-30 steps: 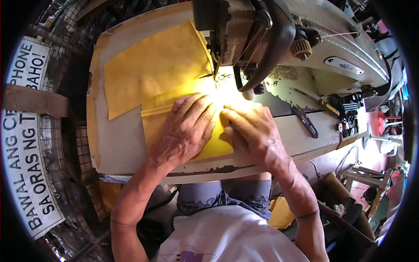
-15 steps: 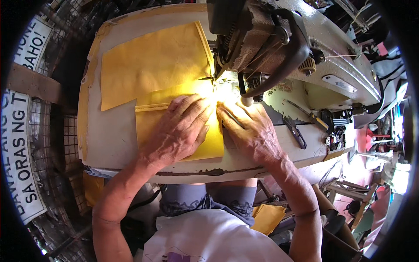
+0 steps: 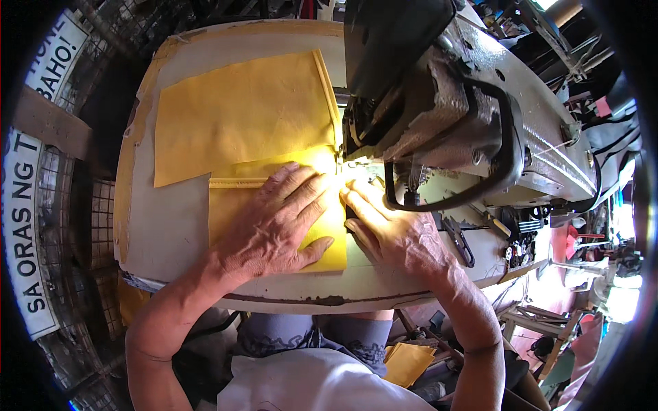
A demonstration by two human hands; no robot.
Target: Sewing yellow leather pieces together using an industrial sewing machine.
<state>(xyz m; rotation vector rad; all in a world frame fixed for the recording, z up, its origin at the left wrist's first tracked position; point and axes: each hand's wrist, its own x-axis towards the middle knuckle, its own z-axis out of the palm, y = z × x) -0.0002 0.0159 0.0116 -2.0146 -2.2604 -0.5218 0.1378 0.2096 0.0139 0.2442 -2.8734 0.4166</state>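
Lying under both hands' fingers point(image 3: 301, 195): yellow fabric point(image 3: 240, 116)

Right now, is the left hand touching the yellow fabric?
Touching. The head view shows the left hand pressed flat on the yellow fabric, fingers spread.

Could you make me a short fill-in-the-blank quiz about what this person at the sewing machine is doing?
1. Both hands press flat on a piece of ____ fabric.
2. The left hand lies spread on the fabric, to the ____ of the needle.
3. The right hand lies beside the dark grey sewing ____.

Missing words: yellow; left; machine
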